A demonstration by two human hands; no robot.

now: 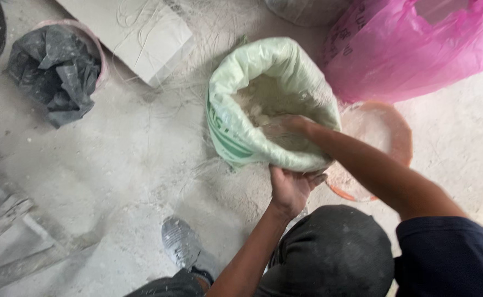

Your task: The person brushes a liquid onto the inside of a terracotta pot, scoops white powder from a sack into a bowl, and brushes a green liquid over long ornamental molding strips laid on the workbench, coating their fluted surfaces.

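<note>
- Two hands work at our pale green woven sack (252, 104): our left hand (292, 187) clamps its rolled rim.
- Our right hand (285, 127) sinks into the powder (258, 99) inside; we cannot tell its grip.

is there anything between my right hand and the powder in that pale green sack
Nothing visible stands in the way. The right hand is already down inside the open mouth of the pale green sack, against the whitish powder. The left hand grips the sack's near rim from below, outside the opening, so it does not block the reach.
</note>
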